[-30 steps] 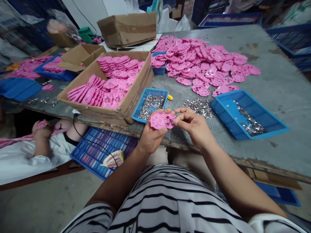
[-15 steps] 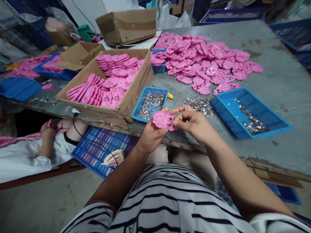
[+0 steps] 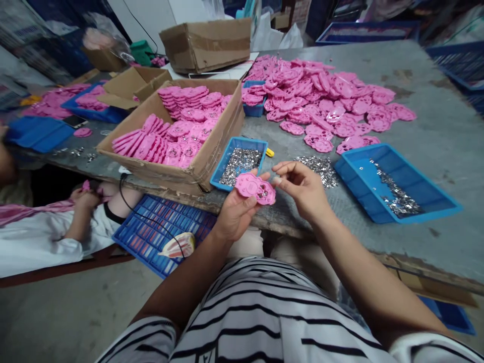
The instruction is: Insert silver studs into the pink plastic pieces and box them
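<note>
Piece (image 3: 247, 185) sits in the grip of your left hand (image 3: 235, 214), pinched between thumb and fingers, just in front of the tray (image 3: 247, 144). Your right hand (image 3: 305, 190) has come off it, leaving the left as sole support; whether the right fingertips pinch anything cannot be determined.

Held piece (image 3: 256, 188): pink plastic, moulded relief, slight sheen. From it, pile (image 3: 313, 93) at 1 o'clock: same-looking plastic, part-glossy. Metal bits (image 3: 319, 170) between 2 and 3: bright, shiny. Tray (image 3: 419, 182) at 3: smooth blue plastic. Carton (image 3: 166, 174) at 10: matt brown cardboard. Tabletop (image 3: 434, 143): dull grey, patchy; edge rough, wood-like.
</note>
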Action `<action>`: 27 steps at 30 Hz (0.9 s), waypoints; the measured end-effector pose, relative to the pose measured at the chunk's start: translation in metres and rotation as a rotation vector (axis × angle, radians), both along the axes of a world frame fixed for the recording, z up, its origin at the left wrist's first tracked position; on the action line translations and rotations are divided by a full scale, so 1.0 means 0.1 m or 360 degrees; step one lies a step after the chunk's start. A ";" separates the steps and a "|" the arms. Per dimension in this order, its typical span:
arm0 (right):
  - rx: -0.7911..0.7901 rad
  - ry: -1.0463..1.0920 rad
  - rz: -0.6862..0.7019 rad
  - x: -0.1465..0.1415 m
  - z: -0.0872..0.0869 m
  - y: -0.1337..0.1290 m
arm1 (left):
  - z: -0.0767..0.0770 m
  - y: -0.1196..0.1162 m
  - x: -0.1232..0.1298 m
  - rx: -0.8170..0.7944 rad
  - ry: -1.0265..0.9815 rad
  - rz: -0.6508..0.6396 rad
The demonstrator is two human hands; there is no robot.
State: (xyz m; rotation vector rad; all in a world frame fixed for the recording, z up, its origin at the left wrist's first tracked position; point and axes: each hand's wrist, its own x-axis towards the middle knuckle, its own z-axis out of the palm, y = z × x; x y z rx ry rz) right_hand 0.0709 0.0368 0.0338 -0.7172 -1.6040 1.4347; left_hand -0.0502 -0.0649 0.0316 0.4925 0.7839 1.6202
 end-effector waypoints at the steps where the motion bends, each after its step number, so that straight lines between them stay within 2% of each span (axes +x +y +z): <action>1: -0.0021 0.0011 0.0041 -0.02 0.01 0.01 | 0.02 -0.01 -0.01 -0.0025 -0.0004 0.0014; 4: -0.0051 -0.0036 0.0134 -0.09 0.03 0.01 | 0.08 -0.02 -0.04 -0.0114 -0.0031 0.0055; 8: 0.0032 -0.0264 0.0089 -0.19 -0.02 0.12 | 0.11 -0.02 -0.07 -0.0152 0.0025 0.0112; 11: 0.0287 -0.0490 0.0046 -0.33 -0.04 0.32 | 0.10 -0.02 -0.09 -0.0177 0.0067 0.0179; 13: 0.0545 -0.0687 0.0035 -0.46 -0.02 0.44 | 0.09 -0.03 -0.10 -0.0184 0.0074 0.0215; 15: 0.0884 -0.0999 0.0151 -0.62 0.04 0.50 | 0.08 -0.05 -0.12 -0.0185 0.0092 0.0245; 17: 0.1262 -0.1393 0.0416 -0.78 0.11 0.50 | 0.08 -0.07 -0.14 -0.0180 0.0126 0.0280; 19: 0.1537 -0.1787 0.0701 -0.93 0.17 0.46 | 0.07 -0.10 -0.16 -0.0173 0.0161 0.0312; 22: 0.1644 -0.2134 0.0912 -1.08 0.20 0.40 | 0.05 -0.15 -0.19 -0.0187 0.0178 0.0298; 27: 0.1609 -0.2210 0.0938 -1.11 0.21 0.39 | 0.00 -0.22 -0.24 -0.0253 0.0123 0.0249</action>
